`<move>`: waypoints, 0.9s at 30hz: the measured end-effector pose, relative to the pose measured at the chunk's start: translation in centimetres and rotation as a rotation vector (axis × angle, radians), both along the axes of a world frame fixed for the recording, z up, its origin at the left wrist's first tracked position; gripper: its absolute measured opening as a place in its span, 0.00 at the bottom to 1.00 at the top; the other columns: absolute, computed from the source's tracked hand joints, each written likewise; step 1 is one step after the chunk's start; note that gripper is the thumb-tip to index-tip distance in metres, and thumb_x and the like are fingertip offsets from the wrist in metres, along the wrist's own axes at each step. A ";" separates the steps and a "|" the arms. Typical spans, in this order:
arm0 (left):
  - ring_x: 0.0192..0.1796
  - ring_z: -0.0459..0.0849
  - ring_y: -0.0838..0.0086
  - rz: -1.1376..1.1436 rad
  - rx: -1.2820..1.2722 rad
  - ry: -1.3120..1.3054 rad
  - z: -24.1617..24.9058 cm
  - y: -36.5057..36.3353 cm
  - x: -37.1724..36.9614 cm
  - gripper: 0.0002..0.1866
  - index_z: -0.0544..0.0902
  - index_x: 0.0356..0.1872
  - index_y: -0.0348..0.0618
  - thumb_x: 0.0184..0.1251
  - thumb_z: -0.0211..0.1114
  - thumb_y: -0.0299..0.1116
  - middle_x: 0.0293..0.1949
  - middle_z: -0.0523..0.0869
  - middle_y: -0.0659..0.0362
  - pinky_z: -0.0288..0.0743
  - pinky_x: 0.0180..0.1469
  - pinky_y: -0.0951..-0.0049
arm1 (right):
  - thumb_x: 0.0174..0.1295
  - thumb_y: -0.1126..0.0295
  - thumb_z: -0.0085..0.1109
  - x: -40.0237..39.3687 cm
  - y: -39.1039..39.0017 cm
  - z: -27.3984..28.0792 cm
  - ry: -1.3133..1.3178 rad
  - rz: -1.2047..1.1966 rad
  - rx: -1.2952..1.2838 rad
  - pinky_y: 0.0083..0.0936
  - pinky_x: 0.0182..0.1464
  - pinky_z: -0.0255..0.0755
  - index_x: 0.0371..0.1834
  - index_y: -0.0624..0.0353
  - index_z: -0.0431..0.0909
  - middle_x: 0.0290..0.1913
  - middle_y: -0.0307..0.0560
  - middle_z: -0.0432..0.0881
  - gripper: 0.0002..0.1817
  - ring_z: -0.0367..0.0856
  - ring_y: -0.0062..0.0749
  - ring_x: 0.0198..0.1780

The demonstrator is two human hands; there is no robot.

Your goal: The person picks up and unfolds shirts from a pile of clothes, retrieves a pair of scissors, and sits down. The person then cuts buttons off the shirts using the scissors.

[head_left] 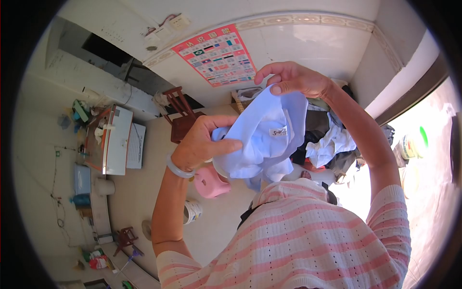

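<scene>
A light blue cloth garment with a small white label hangs between my two hands in the middle of the view. My left hand, with a pale bangle at the wrist, pinches its left edge between thumb and fingers. Higher up and to the right, my right hand grips the top edge, the thumb pressed on the fabric. The lower part of the garment bunches in folds above my striped shirt.
Piled clothes lie behind the garment at the right. Around the floor are a pink stool, a white bucket and a wooden chair. A flag poster is on the wall.
</scene>
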State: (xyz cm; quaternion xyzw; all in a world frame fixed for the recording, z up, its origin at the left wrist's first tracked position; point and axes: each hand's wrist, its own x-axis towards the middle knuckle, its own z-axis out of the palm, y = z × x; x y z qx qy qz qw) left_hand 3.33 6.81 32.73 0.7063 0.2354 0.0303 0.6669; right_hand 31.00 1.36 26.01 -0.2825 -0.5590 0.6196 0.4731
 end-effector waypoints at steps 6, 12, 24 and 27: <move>0.44 0.81 0.76 0.197 -0.177 -0.175 -0.4 1.7 -1.1 0.19 0.77 0.52 0.33 0.57 0.64 0.26 0.43 0.83 0.56 0.73 0.50 0.75 | 0.57 0.75 0.63 0.4 0.7 -2.5 -0.143 -0.103 0.026 0.17 0.46 0.74 0.50 0.63 0.74 0.44 0.43 0.82 0.17 0.79 0.20 0.45; 0.45 0.81 0.76 0.270 -0.231 -0.286 0.5 4.3 -2.2 0.16 0.77 0.50 0.34 0.62 0.61 0.26 0.44 0.83 0.56 0.74 0.49 0.75 | 0.56 0.79 0.61 0.3 2.0 -1.4 0.156 -0.126 -0.100 0.18 0.48 0.75 0.54 0.63 0.71 0.47 0.45 0.81 0.20 0.78 0.22 0.48; 0.55 0.75 0.75 0.303 -0.315 -0.495 1.6 7.1 -2.6 0.16 0.73 0.55 0.39 0.70 0.53 0.33 0.52 0.78 0.60 0.67 0.59 0.70 | 0.53 0.76 0.66 0.6 2.6 -0.8 -0.315 -0.181 0.053 0.28 0.54 0.74 0.59 0.61 0.66 0.47 0.47 0.79 0.29 0.79 0.31 0.48; 0.48 0.80 0.76 0.346 -0.230 -0.489 3.0 7.3 -1.8 0.12 0.75 0.50 0.41 0.69 0.56 0.33 0.46 0.81 0.60 0.73 0.53 0.72 | 0.53 0.74 0.67 1.4 2.6 -0.5 0.234 -0.057 -0.296 0.25 0.56 0.72 0.59 0.62 0.67 0.49 0.46 0.78 0.29 0.79 0.27 0.48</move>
